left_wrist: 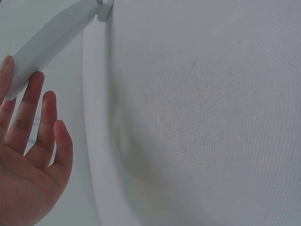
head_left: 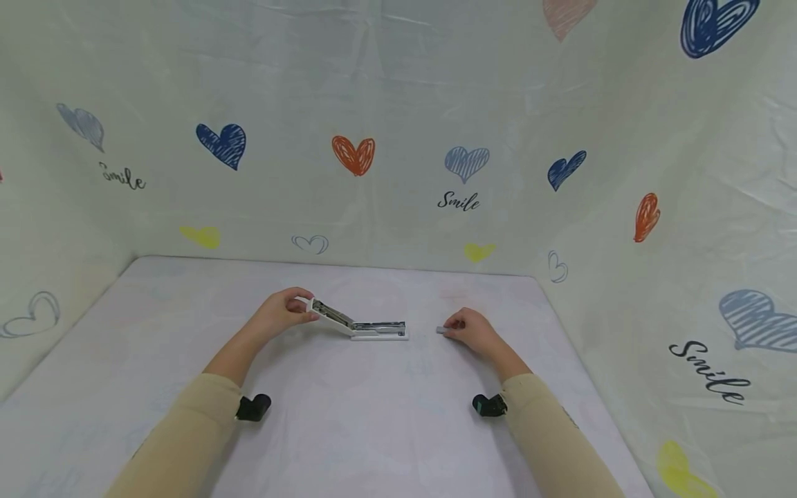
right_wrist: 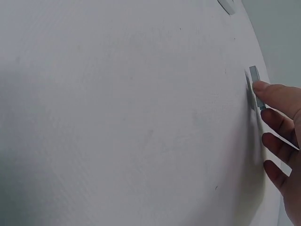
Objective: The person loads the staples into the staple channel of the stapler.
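A white stapler [head_left: 380, 337] lies opened out on the table, its base flat and its top arm tilted up to the left. My left hand [head_left: 285, 309] pinches the raised end of that arm between thumb and fingers. In the left wrist view the arm's smooth white outer side [left_wrist: 51, 40] shows, with the other fingers of the left hand [left_wrist: 33, 155] spread below it. To the right of the stapler, my right hand [head_left: 474, 330] pinches a small grey strip of staples [head_left: 441, 330] just above the table. The strip [right_wrist: 254, 74] sticks out past the thumb in the right wrist view.
The white-covered table [head_left: 367, 422] meets an upright cloth backdrop [head_left: 398, 90] printed with hearts and the word Smile. Side cloths stand at left and right. A black wrist camera [head_left: 253, 407] sits at the left cuff and another black camera [head_left: 489, 405] at the right.
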Available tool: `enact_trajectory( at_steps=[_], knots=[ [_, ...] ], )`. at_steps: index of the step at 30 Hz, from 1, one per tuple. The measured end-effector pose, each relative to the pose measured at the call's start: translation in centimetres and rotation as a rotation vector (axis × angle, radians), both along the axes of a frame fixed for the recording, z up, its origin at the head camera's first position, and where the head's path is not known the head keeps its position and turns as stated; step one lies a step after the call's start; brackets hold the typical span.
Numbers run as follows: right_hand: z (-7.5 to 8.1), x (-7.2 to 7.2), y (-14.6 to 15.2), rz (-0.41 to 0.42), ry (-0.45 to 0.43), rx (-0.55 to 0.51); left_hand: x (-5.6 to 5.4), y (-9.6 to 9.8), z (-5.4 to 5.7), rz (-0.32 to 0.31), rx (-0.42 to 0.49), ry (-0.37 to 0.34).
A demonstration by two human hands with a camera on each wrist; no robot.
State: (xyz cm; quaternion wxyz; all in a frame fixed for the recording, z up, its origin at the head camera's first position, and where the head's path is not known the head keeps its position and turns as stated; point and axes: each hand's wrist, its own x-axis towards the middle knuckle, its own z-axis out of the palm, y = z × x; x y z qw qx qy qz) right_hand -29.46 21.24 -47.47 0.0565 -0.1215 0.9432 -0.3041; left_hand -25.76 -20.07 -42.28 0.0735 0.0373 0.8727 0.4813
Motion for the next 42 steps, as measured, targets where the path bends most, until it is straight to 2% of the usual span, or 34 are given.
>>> enact_trajectory(
  at_steps=[11, 19, 25, 34, 42],
  knots=[
    [1.4, 0.1, -3.2, -0.005, -0.035, -0.039, -0.1, -0.1, 0.1, 0.008, -0.02, -0.009],
    [2.3, 0.0, -5.3, 0.055, 0.015, 0.003, -0.1, 0.0, -0.1, 0.014, -0.008, -0.013],
    [2.9, 0.3, -6.8, 0.095, 0.046, -0.017, 0.0, 0.1, -0.2, 0.02, -0.006, -0.023],
    [3.1, 0.5, -8.3, 0.184, 0.12, -0.022, -0.1, 0.1, 0.0, 0.023, -0.004, -0.007],
    [2.8, 0.4, -9.2, 0.178, 0.088, -0.016, -0.1, 0.4, 0.1, 0.022, 0.001, -0.001]
  ],
)
